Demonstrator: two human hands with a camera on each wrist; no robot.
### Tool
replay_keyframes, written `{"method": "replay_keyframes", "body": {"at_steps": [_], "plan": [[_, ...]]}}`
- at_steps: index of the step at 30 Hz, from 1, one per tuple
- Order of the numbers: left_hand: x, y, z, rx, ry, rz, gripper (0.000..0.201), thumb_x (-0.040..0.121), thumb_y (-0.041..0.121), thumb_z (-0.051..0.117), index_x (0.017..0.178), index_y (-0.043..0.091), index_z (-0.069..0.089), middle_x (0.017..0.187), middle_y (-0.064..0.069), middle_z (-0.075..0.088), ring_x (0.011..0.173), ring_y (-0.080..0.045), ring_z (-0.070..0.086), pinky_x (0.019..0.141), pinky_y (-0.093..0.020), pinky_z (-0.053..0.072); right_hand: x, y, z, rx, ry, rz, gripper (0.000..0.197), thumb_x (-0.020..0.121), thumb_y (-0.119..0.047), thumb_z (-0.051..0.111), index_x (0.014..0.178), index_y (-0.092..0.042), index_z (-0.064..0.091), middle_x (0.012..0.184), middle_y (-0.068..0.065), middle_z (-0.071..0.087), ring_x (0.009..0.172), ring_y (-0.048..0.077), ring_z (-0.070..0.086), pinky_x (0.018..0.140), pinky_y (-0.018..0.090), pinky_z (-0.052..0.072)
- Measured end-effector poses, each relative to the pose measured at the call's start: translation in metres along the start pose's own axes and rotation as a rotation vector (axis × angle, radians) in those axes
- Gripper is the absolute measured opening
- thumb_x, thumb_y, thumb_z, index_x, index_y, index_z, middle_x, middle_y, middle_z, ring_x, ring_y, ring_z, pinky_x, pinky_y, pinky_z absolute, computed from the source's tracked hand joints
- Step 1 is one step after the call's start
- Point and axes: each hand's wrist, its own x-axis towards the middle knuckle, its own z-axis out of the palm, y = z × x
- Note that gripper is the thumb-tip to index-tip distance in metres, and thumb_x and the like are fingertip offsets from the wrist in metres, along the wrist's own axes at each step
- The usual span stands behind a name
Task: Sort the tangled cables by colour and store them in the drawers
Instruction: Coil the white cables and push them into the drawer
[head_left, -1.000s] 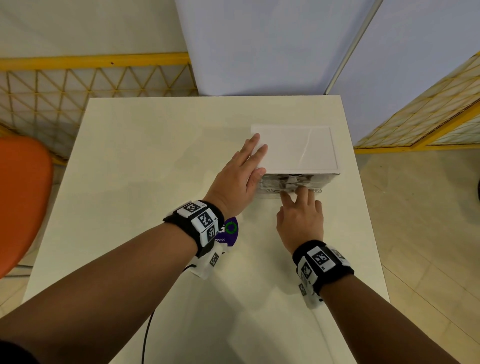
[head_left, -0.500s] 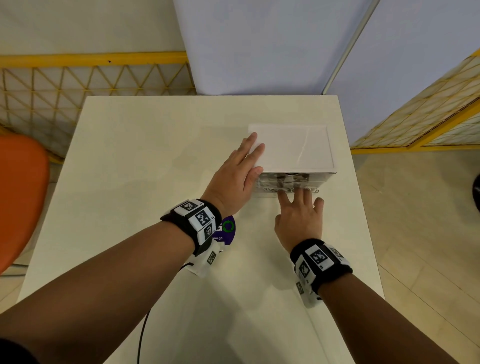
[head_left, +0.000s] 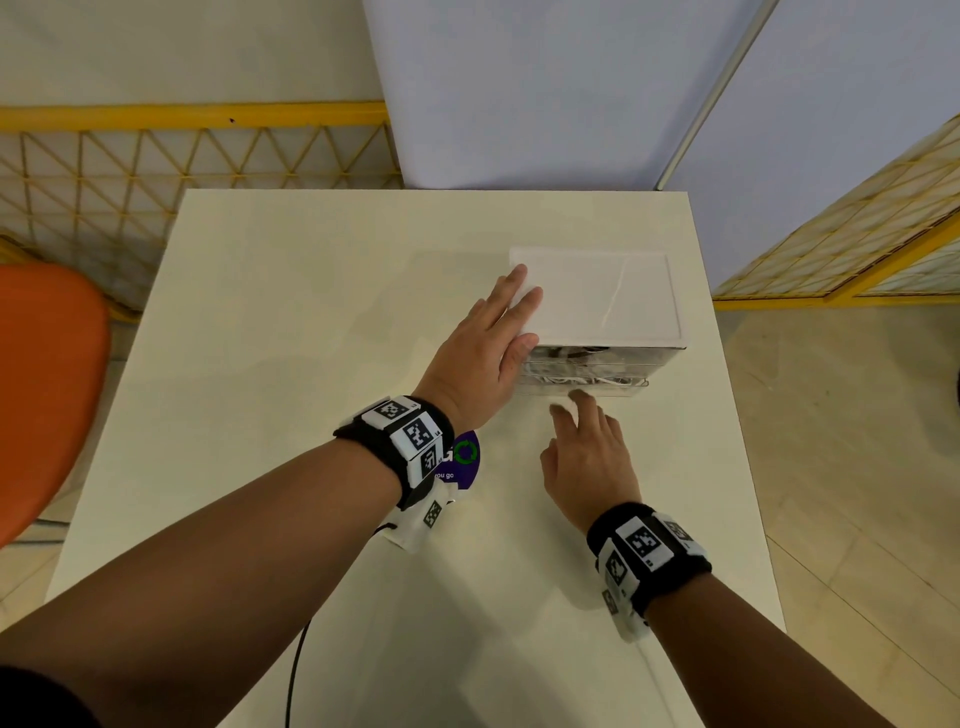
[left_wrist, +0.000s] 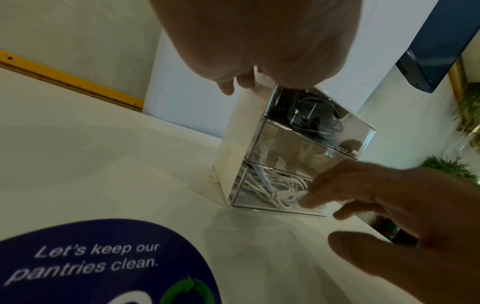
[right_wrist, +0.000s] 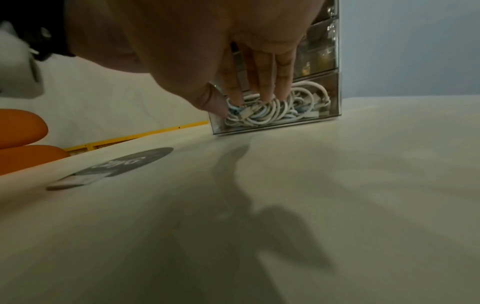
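Resting flat on drawer unit (head_left: 597, 296): left hand (head_left: 483, 353); right hand (head_left: 589, 457) seemingly clear.

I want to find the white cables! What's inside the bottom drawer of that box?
A tangle of white cables fills the clear bottom drawer. The right hand hides part of its front, so anything behind the fingers can't be seen.

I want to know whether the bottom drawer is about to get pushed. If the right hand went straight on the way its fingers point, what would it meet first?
Probably the clear front of the bottom drawer, the one with the white cables. The right hand points straight at it; whether the fingertips touch it is unclear.
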Motion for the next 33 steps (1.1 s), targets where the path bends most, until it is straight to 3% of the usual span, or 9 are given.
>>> {"method": "replay_keyframes", "body": {"at_steps": [3, 7, 22, 28, 33], "plan": [[0.0, 0.001, -0.002, 0.004, -0.01, -0.004, 0.052, 0.107, 0.032, 0.034, 0.153, 0.007, 0.037, 0.166, -0.009, 0.021, 0.153, -0.02, 0.02, 0.116, -0.051, 0.035, -0.002, 0.0, 0.006, -0.005, -0.085, 0.02, 0.037, 0.08, -0.018, 0.067, 0.114, -0.002, 0.064, 0.114, 0.015, 0.063, 0.101, 0.032, 0.062, 0.089, 0.043, 0.05], [0.0, 0.001, -0.002, 0.008, -0.011, 0.002, 0.052, 0.107, 0.031, 0.034, 0.153, 0.006, 0.037, 0.166, -0.01, 0.021, 0.153, -0.021, 0.021, 0.115, -0.05, 0.038, 0.01, 0.003, 0.005, -0.017, -0.119, 0.055, 0.051, 0.085, -0.028, 0.064, 0.128, -0.002, 0.056, 0.12, 0.013, 0.062, 0.108, 0.03, 0.06, 0.093, 0.045, 0.049], [0.001, 0.003, -0.008, 0.02, -0.046, -0.002, 0.054, 0.106, 0.034, 0.032, 0.152, 0.008, 0.038, 0.166, -0.008, 0.022, 0.152, -0.022, 0.023, 0.115, -0.044, 0.04, 0.036, 0.007, -0.004, -0.01, -0.17, 0.028, 0.05, 0.087, -0.026, 0.057, 0.133, -0.008, 0.049, 0.128, 0.008, 0.055, 0.114, 0.026, 0.053, 0.097, 0.036, 0.041], [0.002, 0.0, -0.009, 0.012, -0.053, 0.004, 0.053, 0.107, 0.034, 0.033, 0.152, 0.007, 0.038, 0.166, -0.008, 0.022, 0.152, -0.022, 0.023, 0.115, -0.044, 0.04, 0.038, 0.005, -0.004, -0.014, -0.195, 0.038, 0.055, 0.088, -0.029, 0.055, 0.137, -0.007, 0.045, 0.133, 0.009, 0.052, 0.117, 0.027, 0.053, 0.099, 0.037, 0.043], [0.0, -0.001, -0.009, 0.034, -0.072, 0.009, 0.053, 0.107, 0.035, 0.033, 0.153, 0.009, 0.039, 0.166, -0.007, 0.022, 0.151, -0.022, 0.027, 0.111, -0.045, 0.044, 0.03, 0.0, -0.007, -0.073, -0.307, 0.005, 0.064, 0.091, -0.034, 0.053, 0.145, -0.008, 0.032, 0.145, 0.008, 0.041, 0.125, 0.025, 0.047, 0.103, 0.04, 0.041]]}}
